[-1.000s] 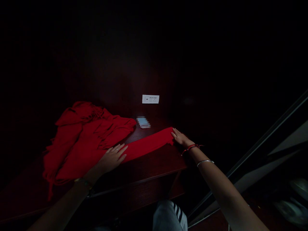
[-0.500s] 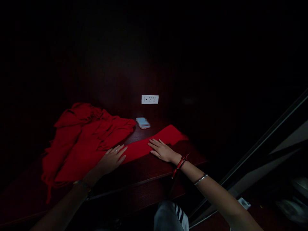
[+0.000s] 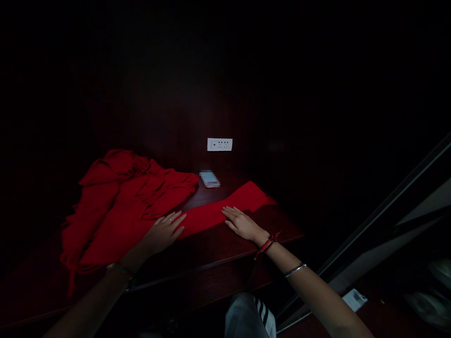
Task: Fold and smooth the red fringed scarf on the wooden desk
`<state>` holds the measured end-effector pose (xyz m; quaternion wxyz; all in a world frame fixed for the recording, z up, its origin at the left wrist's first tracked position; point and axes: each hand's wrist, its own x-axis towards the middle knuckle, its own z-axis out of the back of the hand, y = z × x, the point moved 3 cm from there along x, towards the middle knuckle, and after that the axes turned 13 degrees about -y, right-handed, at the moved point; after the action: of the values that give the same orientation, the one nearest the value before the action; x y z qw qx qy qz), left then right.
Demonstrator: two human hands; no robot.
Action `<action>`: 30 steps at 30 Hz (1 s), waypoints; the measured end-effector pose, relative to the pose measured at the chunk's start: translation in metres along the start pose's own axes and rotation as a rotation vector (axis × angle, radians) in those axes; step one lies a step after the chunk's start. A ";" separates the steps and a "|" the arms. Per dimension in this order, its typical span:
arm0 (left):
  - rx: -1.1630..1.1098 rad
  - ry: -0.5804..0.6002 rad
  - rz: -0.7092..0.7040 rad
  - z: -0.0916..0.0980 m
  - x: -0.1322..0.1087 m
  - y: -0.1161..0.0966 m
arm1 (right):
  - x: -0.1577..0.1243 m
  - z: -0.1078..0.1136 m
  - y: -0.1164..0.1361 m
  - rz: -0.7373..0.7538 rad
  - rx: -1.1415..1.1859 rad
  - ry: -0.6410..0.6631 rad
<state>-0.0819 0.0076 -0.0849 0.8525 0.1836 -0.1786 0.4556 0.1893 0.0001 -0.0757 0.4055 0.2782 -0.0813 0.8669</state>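
A red fringed scarf (image 3: pixel 204 218) lies across the dark wooden desk, one folded strip stretching to the right. Its left end meets a rumpled heap of red cloth (image 3: pixel 120 197); where one piece stops and the other starts I cannot make out. My left hand (image 3: pixel 164 232) rests flat on the strip's left part, fingers spread, a ring on one finger. On the strip's lower edge farther right lies my right hand (image 3: pixel 243 224), palm down with fingers stretched out. Neither hand grips the cloth.
Behind the strip, a blurred-out pale blue flat object (image 3: pixel 209 179) lies on the desk (image 3: pixel 207 251). A white power socket (image 3: pixel 220 144) is set in the dark back panel. Below the desk edge shows a knee in grey trousers (image 3: pixel 243 317). A slanting metal-edged frame (image 3: pixel 380 206) stands at right.
My right hand has slid slightly right and toward me along the strip. My left hand and the red heap stay where they were.
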 end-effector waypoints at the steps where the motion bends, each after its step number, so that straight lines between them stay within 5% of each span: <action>1: 0.002 0.007 0.000 0.000 0.000 0.000 | 0.000 0.000 0.000 0.002 -0.002 -0.006; 14: 0.000 -0.006 0.007 -0.002 0.000 0.000 | 0.002 0.006 0.007 0.042 0.011 -0.034; 24: -0.006 0.000 -0.007 0.003 0.000 -0.002 | 0.025 -0.013 0.058 0.117 0.059 0.092; 30: -0.022 -0.021 -0.022 0.002 -0.001 -0.001 | 0.015 -0.012 0.012 -0.069 -0.116 0.116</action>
<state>-0.0817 0.0059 -0.0840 0.8577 0.1808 -0.1906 0.4420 0.1676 0.0067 -0.0763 0.4544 0.2064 -0.0982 0.8610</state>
